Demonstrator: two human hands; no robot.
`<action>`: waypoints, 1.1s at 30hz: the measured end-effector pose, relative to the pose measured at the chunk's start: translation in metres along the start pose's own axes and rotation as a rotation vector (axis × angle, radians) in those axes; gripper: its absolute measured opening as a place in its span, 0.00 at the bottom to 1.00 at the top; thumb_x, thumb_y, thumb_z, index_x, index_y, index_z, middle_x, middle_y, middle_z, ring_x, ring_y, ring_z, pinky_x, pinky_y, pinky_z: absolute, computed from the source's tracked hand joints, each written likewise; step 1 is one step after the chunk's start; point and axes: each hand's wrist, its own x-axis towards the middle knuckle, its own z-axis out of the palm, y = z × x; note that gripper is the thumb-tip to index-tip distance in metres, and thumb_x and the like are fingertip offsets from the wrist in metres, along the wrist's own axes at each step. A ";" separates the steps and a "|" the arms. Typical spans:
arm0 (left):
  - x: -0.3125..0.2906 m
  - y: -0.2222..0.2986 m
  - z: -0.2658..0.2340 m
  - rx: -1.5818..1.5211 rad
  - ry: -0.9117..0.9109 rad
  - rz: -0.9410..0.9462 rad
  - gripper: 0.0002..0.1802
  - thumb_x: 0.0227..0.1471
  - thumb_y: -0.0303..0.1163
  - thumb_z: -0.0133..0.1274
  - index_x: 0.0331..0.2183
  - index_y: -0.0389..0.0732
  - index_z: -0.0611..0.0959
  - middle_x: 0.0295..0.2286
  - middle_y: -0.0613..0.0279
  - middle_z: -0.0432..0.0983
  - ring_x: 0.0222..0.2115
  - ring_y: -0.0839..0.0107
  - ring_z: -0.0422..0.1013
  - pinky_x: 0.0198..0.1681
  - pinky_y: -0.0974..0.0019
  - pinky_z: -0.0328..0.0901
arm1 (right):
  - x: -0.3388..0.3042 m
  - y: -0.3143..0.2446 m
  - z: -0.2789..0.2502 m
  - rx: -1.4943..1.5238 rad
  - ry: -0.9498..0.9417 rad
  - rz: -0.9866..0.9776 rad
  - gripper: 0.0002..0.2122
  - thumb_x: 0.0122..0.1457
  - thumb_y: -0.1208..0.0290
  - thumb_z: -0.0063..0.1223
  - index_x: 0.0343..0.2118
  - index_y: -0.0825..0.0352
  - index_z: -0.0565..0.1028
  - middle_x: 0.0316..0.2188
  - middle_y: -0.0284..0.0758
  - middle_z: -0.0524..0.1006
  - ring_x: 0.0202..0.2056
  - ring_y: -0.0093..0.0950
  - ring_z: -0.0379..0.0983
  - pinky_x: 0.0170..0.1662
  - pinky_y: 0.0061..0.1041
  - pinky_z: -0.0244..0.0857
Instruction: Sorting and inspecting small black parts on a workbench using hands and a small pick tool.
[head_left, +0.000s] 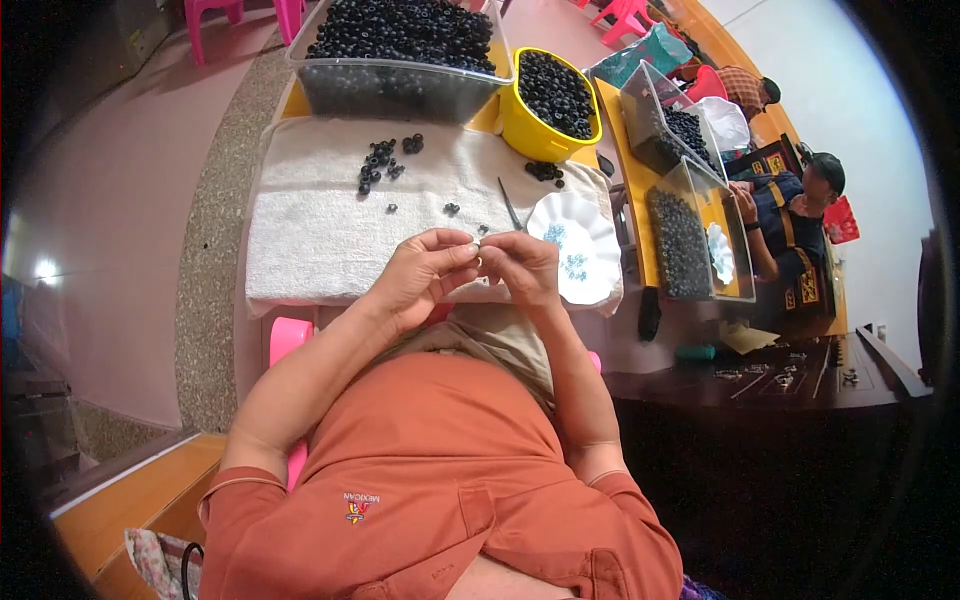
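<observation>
Over the near edge of a white towel (310,230), my left hand (425,275) and my right hand (525,268) meet fingertip to fingertip. Both are closed in a pinch around a small ring-shaped part (479,256), partly hidden by the fingers; its exact kind is too small to tell. Just right of my right hand lies a white scalloped plate (598,215) with tiny blue pieces (573,266) on it. Dark tweezers (510,204) rest on the towel beside the plate. Several small black round parts (378,162) are scattered farther back on the towel.
A clear plastic bin (400,85) and a yellow tub (550,140), both full of black round parts, stand at the back. Clear bins (690,240) sit on a table to the right, where another person (785,215) works. A pink stool (290,338) shows beneath me.
</observation>
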 end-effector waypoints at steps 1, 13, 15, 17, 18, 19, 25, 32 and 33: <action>0.001 -0.001 -0.001 0.009 0.005 -0.003 0.07 0.55 0.25 0.56 0.38 0.40 0.78 0.32 0.66 0.77 0.33 0.76 0.76 0.40 0.74 0.73 | 0.000 0.000 -0.004 0.021 -0.009 0.019 0.07 0.60 0.77 0.56 0.40 0.71 0.77 0.26 0.31 0.79 0.26 0.16 0.73 0.29 0.16 0.68; 0.005 0.000 -0.006 -0.044 0.019 0.022 0.07 0.53 0.24 0.57 0.37 0.39 0.78 0.32 0.64 0.78 0.31 0.75 0.76 0.38 0.74 0.74 | 0.006 -0.007 -0.010 0.307 0.087 0.106 0.11 0.63 0.79 0.48 0.48 0.74 0.73 0.37 0.41 0.78 0.38 0.32 0.78 0.47 0.30 0.75; 0.005 -0.001 -0.006 -0.046 0.015 0.025 0.07 0.54 0.24 0.57 0.37 0.39 0.78 0.32 0.64 0.78 0.31 0.75 0.76 0.38 0.74 0.74 | 0.006 -0.005 -0.010 0.300 0.078 0.101 0.11 0.63 0.80 0.48 0.48 0.74 0.74 0.36 0.41 0.78 0.38 0.32 0.78 0.47 0.31 0.75; 0.005 -0.002 -0.006 -0.047 0.012 0.029 0.07 0.54 0.24 0.57 0.36 0.39 0.78 0.31 0.64 0.78 0.31 0.75 0.76 0.38 0.74 0.74 | 0.006 -0.001 -0.013 0.330 0.071 0.092 0.11 0.63 0.80 0.48 0.47 0.74 0.74 0.36 0.41 0.78 0.38 0.31 0.78 0.46 0.32 0.76; 0.005 -0.002 -0.006 -0.038 0.019 0.029 0.06 0.54 0.24 0.57 0.36 0.39 0.78 0.31 0.64 0.78 0.31 0.75 0.76 0.38 0.74 0.74 | 0.006 0.002 -0.014 0.361 0.064 0.084 0.11 0.63 0.80 0.48 0.47 0.74 0.74 0.36 0.41 0.78 0.38 0.31 0.78 0.46 0.32 0.76; 0.005 -0.002 -0.006 -0.029 0.026 0.029 0.06 0.54 0.24 0.57 0.36 0.39 0.78 0.31 0.64 0.78 0.31 0.75 0.76 0.38 0.74 0.74 | 0.006 0.004 -0.015 0.360 0.064 0.084 0.11 0.63 0.80 0.48 0.47 0.74 0.74 0.36 0.41 0.78 0.38 0.31 0.78 0.46 0.32 0.76; 0.005 -0.003 -0.006 -0.010 0.019 0.034 0.06 0.54 0.25 0.57 0.36 0.39 0.78 0.31 0.64 0.78 0.31 0.77 0.75 0.38 0.74 0.74 | 0.005 0.003 -0.014 0.389 0.071 0.108 0.10 0.63 0.78 0.49 0.46 0.73 0.75 0.35 0.40 0.78 0.37 0.29 0.78 0.44 0.31 0.77; 0.004 -0.002 -0.004 -0.003 0.024 0.038 0.06 0.54 0.25 0.57 0.35 0.39 0.78 0.31 0.65 0.78 0.30 0.77 0.75 0.38 0.74 0.74 | 0.006 0.002 -0.010 0.383 0.080 0.082 0.08 0.63 0.76 0.50 0.42 0.72 0.76 0.33 0.37 0.77 0.35 0.25 0.77 0.43 0.31 0.77; 0.004 -0.003 -0.005 -0.008 0.017 0.036 0.06 0.53 0.25 0.57 0.35 0.39 0.78 0.31 0.65 0.78 0.30 0.77 0.75 0.38 0.74 0.74 | 0.007 0.003 -0.010 0.375 0.093 0.044 0.08 0.63 0.76 0.50 0.41 0.72 0.76 0.33 0.36 0.76 0.35 0.25 0.76 0.43 0.32 0.77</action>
